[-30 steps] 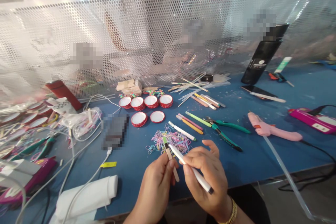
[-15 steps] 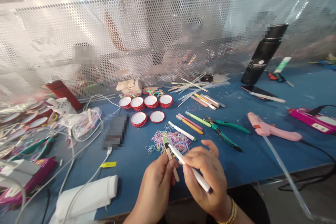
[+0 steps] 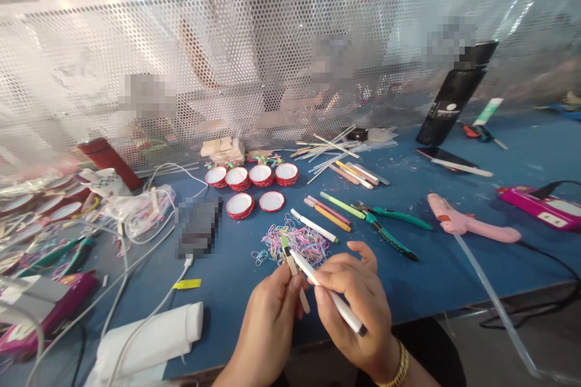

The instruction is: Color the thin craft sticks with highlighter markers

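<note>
Left hand [image 3: 272, 314] fingers pinch a thin stick [image 3: 294, 272] above the blue surface [image 3: 431, 272], near the rubber-band pile [image 3: 299, 239]. Right hand [image 3: 358, 308] fingers grip a white pen [image 3: 338, 305], tip at the stick's green end. Best I'd say: brace the hands together, light pressure, hold the stick steady.

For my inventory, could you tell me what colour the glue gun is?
The glue gun is pale pink; the head view shows it best.
</note>
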The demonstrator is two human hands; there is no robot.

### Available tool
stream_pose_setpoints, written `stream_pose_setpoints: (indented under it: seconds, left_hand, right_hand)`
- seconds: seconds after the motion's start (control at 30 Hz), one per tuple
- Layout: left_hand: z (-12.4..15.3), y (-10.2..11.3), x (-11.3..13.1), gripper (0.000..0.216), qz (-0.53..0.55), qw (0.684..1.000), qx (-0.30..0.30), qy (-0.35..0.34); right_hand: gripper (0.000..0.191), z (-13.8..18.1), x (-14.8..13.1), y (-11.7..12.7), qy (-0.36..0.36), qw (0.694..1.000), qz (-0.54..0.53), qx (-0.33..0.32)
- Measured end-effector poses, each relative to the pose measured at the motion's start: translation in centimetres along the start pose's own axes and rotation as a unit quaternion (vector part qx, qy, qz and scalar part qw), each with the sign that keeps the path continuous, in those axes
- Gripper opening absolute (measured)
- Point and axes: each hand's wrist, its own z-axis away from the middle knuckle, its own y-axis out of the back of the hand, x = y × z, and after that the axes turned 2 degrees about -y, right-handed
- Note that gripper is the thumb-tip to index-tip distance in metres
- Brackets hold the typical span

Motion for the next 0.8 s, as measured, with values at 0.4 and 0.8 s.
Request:
stream_pose_setpoints:
  seconds: [0.4,0.8]
  left_hand:
    - [-0.06,0.17,0.1,0.038,-0.006,1.0,0.006,-0.003]
    - [-0.16,0.11,0.25,0.038,0.001,1.0,0.003,-0.005]
  right_hand:
    - [0.016,0.07,-0.03,-0.02,-0.004,1.0,0.002,-0.009]
    - [0.017,-0.11,-0.05,0.0,-0.001,1.0,0.005,-0.007]
